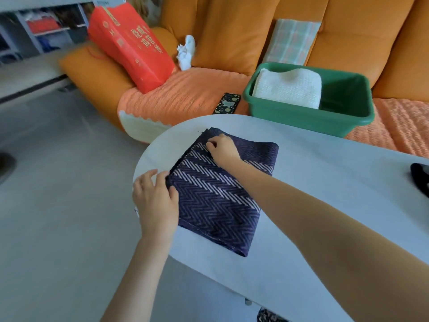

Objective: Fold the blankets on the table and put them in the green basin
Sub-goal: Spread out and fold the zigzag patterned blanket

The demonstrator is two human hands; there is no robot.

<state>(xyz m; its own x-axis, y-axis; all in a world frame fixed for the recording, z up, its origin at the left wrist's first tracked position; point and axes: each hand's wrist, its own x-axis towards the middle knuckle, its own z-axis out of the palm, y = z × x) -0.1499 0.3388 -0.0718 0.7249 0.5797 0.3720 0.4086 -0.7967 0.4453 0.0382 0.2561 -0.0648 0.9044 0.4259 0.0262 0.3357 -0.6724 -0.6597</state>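
— Two bare forearms reach over the white table (325, 182); what are the hands on?
— The navy zigzag blanket (216, 205), which lies folded into a rectangle on that table. The left hand (155, 201) pinches its near-left corner with curled fingers, and the right hand (224, 149) pinches the same edge farther off.
— Which step is that?
— Squaring the layered edges, I'd judge; the folding looks nearly done.
— And next?
— Probably one more fold, then a two-handed lift to the green basin (308, 117) on the sofa (232, 31), setting it beside the white blanket (287, 89) already inside.
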